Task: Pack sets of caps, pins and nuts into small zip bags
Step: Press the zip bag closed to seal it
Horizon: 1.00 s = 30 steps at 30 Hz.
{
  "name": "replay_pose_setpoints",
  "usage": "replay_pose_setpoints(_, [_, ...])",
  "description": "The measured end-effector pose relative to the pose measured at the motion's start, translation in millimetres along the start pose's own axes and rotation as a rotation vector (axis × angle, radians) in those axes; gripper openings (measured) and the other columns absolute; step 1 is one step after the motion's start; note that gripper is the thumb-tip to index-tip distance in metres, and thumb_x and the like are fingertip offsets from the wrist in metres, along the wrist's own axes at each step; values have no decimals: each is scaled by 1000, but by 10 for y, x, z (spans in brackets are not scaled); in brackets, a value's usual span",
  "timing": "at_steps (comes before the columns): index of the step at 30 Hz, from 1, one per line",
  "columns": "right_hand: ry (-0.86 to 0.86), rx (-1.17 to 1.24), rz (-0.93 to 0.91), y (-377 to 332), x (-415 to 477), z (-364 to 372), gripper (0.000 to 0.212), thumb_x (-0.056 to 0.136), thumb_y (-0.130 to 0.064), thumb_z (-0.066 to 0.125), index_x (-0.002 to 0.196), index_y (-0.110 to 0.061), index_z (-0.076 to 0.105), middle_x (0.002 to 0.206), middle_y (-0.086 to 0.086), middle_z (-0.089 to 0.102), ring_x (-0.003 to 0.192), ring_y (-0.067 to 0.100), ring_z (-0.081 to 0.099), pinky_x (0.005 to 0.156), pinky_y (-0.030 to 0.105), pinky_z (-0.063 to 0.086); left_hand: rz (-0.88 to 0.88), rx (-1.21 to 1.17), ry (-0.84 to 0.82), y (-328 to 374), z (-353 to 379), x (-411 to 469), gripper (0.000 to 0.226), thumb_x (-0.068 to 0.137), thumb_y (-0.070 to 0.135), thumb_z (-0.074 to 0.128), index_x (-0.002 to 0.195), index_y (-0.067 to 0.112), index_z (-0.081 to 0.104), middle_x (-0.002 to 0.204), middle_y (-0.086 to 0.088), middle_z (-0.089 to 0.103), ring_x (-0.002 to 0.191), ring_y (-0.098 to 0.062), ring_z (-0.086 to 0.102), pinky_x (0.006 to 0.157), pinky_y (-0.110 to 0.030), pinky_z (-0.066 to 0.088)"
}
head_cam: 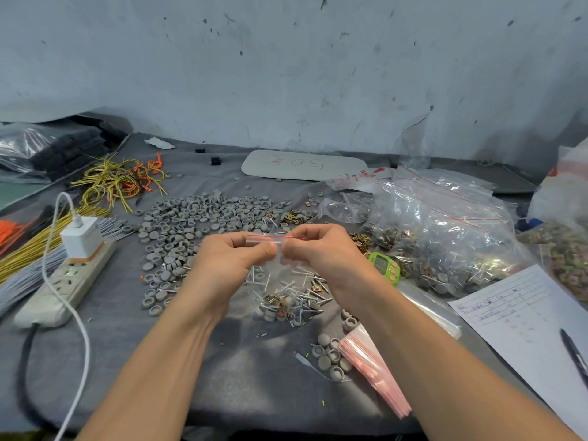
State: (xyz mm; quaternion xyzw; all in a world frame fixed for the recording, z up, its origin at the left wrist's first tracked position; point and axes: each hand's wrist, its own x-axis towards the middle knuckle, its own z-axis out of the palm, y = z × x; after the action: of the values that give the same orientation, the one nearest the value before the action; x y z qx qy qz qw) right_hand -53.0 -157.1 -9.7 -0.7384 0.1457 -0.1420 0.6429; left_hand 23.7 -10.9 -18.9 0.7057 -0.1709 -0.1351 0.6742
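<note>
Both your hands met above the middle of the cloth-covered bench (254, 377). Your left hand (235, 253) and right hand (318, 249) each pinched the red-lined zip strip of one small zip bag (273, 238) between thumb and curled fingers, with the fingertips almost touching at the strip's centre. The bag hung clear below the strip, and its lower end held a mixed set of caps, pins and nuts (280, 305). Whether the seal was fully pressed closed could not be told.

A wide spread of loose grey caps (197, 224) lay just beyond and left of your hands, and a small heap of brass nuts (292, 218) lay behind the bag. A stack of empty zip bags (372, 370) lay toward the near edge, under your right forearm, with a few caps beside it. Large clear bags of filled sets (445, 237) were heaped toward the right edge, with a green counter (383, 265) at their foot. A ruled sheet (525, 313) with a pen (576, 354) occupied the near right corner. A power strip (63, 281) with a white charger (82, 237) lay along the left edge, and yellow wires (121, 179) lay at the far left.
</note>
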Motion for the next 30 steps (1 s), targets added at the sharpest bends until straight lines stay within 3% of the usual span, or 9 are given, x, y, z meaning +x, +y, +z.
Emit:
replay_pose_setpoints(4, [16,2,-22,-3,10,17,23,83,-5,78,70,-24,81,75,11,77,76,23,69,96,53,58,13,-16,-7,16,38,-4,9,81,2,80,85,10,81,82,-7,79,71,-8,70,65,-14,54])
replay_pose_setpoints(11, [23,-20,-43,9,8,24,21,82,-4,79,67,-19,79,68,11,74,64,17,64,79,31,57,27,21,26,33,59,-32,13,75,2,77,73,14,82,72,-4,75,63,-5,61,65,-19,50])
replay_pose_setpoints(16, [44,2,-8,5,4,38,12,81,-3,79,74,-12,79,73,12,76,69,18,65,80,39,58,-17,-28,46,27,52,-11,10,79,0,78,76,10,81,72,-6,76,60,-7,63,60,-17,51])
replay_pose_setpoints(18, [70,14,35,0,16,5,13,79,1,78,76,-12,78,72,10,75,64,15,63,70,34,55,-41,-35,80,18,16,11,7,80,2,79,78,9,79,68,-3,74,59,-9,62,62,-20,50])
replay_pose_setpoints(20, [93,28,66,-4,28,-48,14,79,5,76,78,-9,77,68,8,73,54,10,58,55,22,47,-55,-22,102,9,-38,30,6,81,6,81,78,10,79,65,1,73,56,-6,61,53,-13,46])
replay_pose_setpoints(23, [112,62,89,5,37,-105,12,82,6,76,79,-6,76,69,10,74,51,9,57,49,16,45,-59,-21,153,-9,-106,51,10,82,10,82,74,13,78,66,1,74,52,0,61,41,-8,38])
replay_pose_setpoints(26, [100,89,84,18,40,-126,13,85,3,75,76,-6,76,70,11,74,51,10,58,49,16,46,-56,-48,167,-2,-111,63,19,82,10,83,64,15,78,67,-1,75,57,-6,63,47,-10,43])
replay_pose_setpoints(30, [108,129,71,7,45,-131,16,88,2,74,74,-5,74,67,11,73,53,11,61,51,16,48,-76,-76,158,7,-97,69,23,84,11,80,62,16,78,69,-3,73,66,-14,63,64,-24,48])
